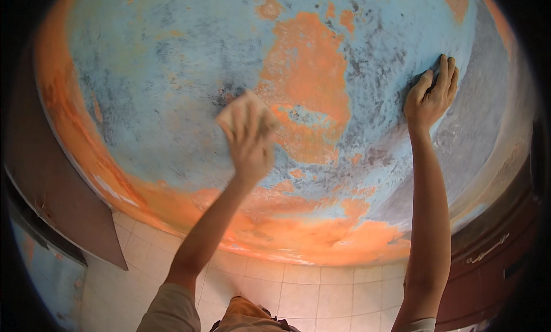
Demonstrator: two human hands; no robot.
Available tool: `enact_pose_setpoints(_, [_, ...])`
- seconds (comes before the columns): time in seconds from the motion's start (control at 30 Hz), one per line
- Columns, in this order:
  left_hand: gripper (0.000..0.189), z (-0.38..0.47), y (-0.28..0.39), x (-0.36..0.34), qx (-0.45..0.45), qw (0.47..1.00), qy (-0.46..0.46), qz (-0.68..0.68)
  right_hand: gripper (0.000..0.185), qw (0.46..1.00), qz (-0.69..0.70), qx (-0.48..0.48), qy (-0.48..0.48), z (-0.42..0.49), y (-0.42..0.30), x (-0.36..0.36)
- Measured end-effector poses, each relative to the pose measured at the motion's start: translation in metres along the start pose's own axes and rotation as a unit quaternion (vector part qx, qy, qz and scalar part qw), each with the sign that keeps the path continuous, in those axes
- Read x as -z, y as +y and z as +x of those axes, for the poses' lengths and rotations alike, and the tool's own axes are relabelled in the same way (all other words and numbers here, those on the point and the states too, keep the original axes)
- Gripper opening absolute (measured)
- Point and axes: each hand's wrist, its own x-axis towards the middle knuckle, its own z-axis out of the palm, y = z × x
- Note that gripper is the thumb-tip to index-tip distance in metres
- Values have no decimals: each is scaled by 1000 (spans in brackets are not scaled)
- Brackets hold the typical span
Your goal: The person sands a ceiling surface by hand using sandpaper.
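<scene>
My left hand (251, 153) is pressed against a painted wall (159, 103), fingers spread over a tan square sheet (263, 109) that looks like sandpaper. Motion blurs both the hand and the sheet. Just right of them, a large orange patch (316, 65) shows through the worn light-blue paint. Farther right, my right hand (431, 97) rests on the blue surface beside a grey area (478, 103). It holds nothing, and its thumb stands apart from the fingers. Dark scuffs and flaked spots mark the wall around both hands.
Pale tiles (301, 291) cover the floor below the wall's orange lower band (310, 241). A brown panel (56, 159), perhaps a door, stands at the left. On the right is a dark-red door (486, 284) with a metal handle or latch (488, 250).
</scene>
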Motion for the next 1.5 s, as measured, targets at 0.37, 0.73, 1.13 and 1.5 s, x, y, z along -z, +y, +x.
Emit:
enact_pose_setpoints(0.37, [34, -85, -7, 8, -64, 950, -300, -60, 43, 1000, -3, 12, 1, -4, -2, -3])
enact_pose_setpoints(0.73, [39, -196, 52, 5, -84, 949, -260, -159, 44, 1000, -8, 0, -7, -6, 3, -3])
enact_pose_setpoints(1.13, [37, -78, 37, 10, 109, 921, -364, -80, 43, 1000, -8, 1, 1, -3, 4, 1])
enact_pose_setpoints(1.5, [33, -12, -34, 22, 96, 994, -47, -4, 42, 1000, 0, 13, 6, 0, 0, 2])
